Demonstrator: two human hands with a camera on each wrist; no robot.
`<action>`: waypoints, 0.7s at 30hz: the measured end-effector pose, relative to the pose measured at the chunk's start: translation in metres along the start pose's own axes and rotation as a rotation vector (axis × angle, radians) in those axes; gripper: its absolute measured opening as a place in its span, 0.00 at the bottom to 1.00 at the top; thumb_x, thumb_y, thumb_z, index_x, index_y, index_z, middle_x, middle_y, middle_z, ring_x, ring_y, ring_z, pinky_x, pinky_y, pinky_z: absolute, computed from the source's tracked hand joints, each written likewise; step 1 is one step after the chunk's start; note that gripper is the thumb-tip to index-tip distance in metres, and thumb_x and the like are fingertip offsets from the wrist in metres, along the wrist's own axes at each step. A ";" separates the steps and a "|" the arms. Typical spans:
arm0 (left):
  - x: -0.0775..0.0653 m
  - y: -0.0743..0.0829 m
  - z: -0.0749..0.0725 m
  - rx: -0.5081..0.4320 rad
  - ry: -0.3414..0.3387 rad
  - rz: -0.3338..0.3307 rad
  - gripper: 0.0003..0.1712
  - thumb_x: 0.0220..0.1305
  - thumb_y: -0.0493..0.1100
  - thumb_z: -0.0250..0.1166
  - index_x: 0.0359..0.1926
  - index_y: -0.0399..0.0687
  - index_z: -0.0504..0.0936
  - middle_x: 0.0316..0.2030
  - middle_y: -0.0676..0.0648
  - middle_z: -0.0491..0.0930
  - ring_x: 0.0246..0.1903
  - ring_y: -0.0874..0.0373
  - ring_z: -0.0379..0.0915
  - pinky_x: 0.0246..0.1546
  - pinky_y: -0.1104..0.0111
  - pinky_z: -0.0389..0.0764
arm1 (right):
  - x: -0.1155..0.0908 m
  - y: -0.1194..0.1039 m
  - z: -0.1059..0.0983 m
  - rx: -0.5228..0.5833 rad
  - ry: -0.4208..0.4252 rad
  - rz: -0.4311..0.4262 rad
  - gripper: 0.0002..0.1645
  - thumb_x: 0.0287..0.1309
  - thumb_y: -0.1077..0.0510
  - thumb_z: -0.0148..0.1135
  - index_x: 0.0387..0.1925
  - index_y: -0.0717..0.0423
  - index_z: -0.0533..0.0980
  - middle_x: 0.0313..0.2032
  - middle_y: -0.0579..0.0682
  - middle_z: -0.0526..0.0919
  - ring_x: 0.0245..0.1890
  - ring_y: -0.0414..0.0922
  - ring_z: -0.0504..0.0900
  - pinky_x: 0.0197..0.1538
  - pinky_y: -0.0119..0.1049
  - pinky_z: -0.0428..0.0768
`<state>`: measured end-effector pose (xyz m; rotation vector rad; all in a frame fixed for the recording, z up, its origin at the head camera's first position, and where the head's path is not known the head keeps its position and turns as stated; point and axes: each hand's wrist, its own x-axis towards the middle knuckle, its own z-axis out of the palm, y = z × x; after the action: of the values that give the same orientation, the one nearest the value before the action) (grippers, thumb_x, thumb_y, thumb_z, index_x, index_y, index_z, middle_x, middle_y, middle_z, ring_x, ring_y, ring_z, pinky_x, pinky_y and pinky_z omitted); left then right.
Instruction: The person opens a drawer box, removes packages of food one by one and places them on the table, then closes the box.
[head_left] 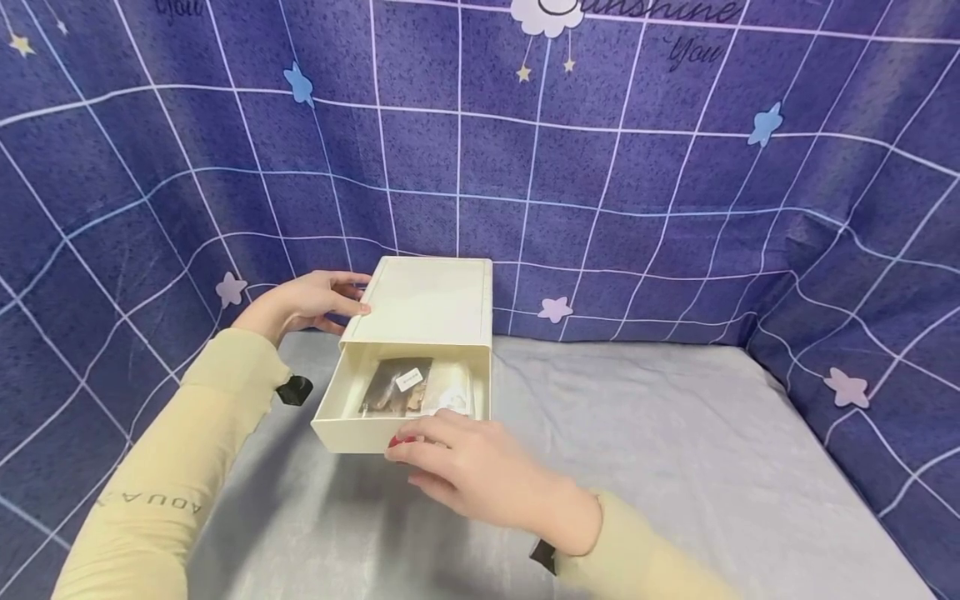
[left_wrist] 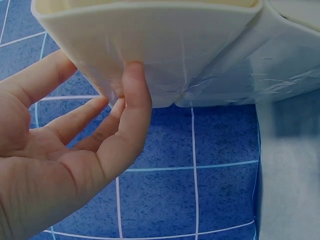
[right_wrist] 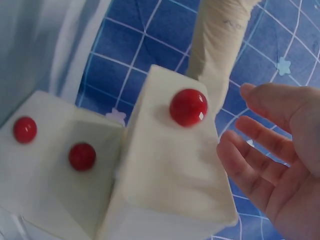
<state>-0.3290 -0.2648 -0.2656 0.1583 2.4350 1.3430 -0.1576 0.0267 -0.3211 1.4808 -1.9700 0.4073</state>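
Right fingers [right_wrist: 247,175] hover near a red drawer knob [right_wrist: 188,107].

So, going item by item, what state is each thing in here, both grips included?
Top drawer: pulled open.
Lower drawers: apparently closed.
Packets: lying in the open drawer; can't tell if sealed.
Top drawer's red knob: not held.
Left grip: touching the casing's side.
Right grip: fingers slightly bent, near that knob.
Patterned curtain: hanging.

Blue-violet fabric walls [head_left: 577,171] — gridded in pale lines — hang from nine through twelve to three o'clock, a white cloud [head_left: 550,27] printed just past twelve; wrinkled grey cloth [head_left: 652,450] spreads toward five.
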 end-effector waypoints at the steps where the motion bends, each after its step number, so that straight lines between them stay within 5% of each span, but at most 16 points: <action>1: 0.000 0.000 0.000 -0.001 -0.001 0.001 0.45 0.61 0.42 0.65 0.73 0.45 0.51 0.64 0.34 0.56 0.55 0.44 0.66 0.47 0.54 0.79 | 0.001 0.002 -0.003 0.008 -0.004 0.000 0.18 0.52 0.56 0.69 0.47 0.46 0.79 0.47 0.40 0.80 0.47 0.36 0.78 0.50 0.25 0.76; 7: 0.000 -0.001 0.000 -0.012 -0.007 0.009 0.45 0.61 0.42 0.65 0.73 0.45 0.50 0.65 0.34 0.56 0.55 0.45 0.66 0.47 0.53 0.79 | 0.006 0.012 -0.016 -0.011 0.014 -0.020 0.18 0.50 0.55 0.70 0.45 0.46 0.80 0.45 0.41 0.81 0.46 0.37 0.77 0.48 0.25 0.77; 13: -0.002 0.000 0.000 -0.013 -0.002 0.007 0.45 0.61 0.42 0.65 0.73 0.45 0.50 0.64 0.34 0.56 0.53 0.46 0.68 0.47 0.54 0.79 | 0.015 0.022 -0.029 -0.020 0.008 0.002 0.19 0.48 0.55 0.72 0.45 0.45 0.81 0.45 0.41 0.80 0.46 0.37 0.78 0.35 0.24 0.79; 21: -0.002 0.001 0.001 -0.008 -0.004 -0.006 0.46 0.61 0.42 0.65 0.73 0.46 0.50 0.65 0.34 0.55 0.56 0.44 0.64 0.47 0.53 0.79 | 0.029 0.036 -0.044 0.023 -0.077 0.023 0.22 0.49 0.57 0.71 0.49 0.46 0.79 0.46 0.42 0.79 0.46 0.38 0.78 0.36 0.29 0.80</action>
<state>-0.3271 -0.2637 -0.2651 0.1512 2.4248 1.3479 -0.1831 0.0422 -0.2653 1.5104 -2.0504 0.3888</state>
